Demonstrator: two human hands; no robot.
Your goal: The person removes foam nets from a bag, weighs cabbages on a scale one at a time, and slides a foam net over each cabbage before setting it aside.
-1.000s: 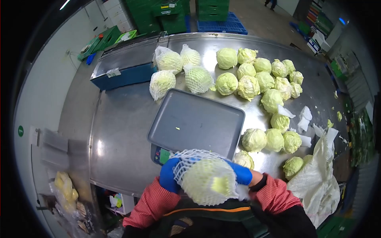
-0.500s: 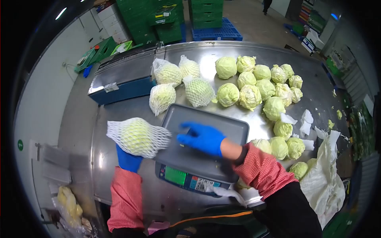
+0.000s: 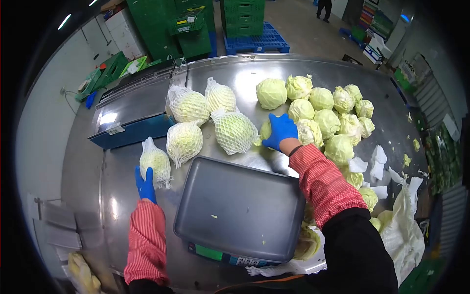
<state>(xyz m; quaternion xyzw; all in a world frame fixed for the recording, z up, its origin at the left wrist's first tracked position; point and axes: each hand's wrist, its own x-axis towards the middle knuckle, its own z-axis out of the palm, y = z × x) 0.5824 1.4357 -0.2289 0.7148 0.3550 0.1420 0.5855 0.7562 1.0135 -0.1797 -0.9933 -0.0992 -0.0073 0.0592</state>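
Observation:
My left hand [image 3: 146,186], in a blue glove, is on the near side of a cabbage in white foam netting [image 3: 155,164], which stands on the metal table at the left. Several other netted cabbages [image 3: 235,131] stand behind and to the right of it. My right hand [image 3: 282,131], also gloved in blue, is closed over a bare cabbage [image 3: 265,131] at the near left corner of the bare group and hides most of it. Between my arms lies the grey scale tray [image 3: 240,208], with only small leaf scraps on it.
Several bare cabbages [image 3: 327,122] fill the right of the table. White scraps [image 3: 378,161] and a white sack [image 3: 404,235] lie beyond. A blue-sided metal box [image 3: 134,131] is at the left. Green crates [image 3: 244,19] stand behind; a person's legs [image 3: 324,10] show far off.
My left hand has set the netted cabbage down on the table beside the other netted ones. My right hand has moved from above the scale to a bare cabbage farther back.

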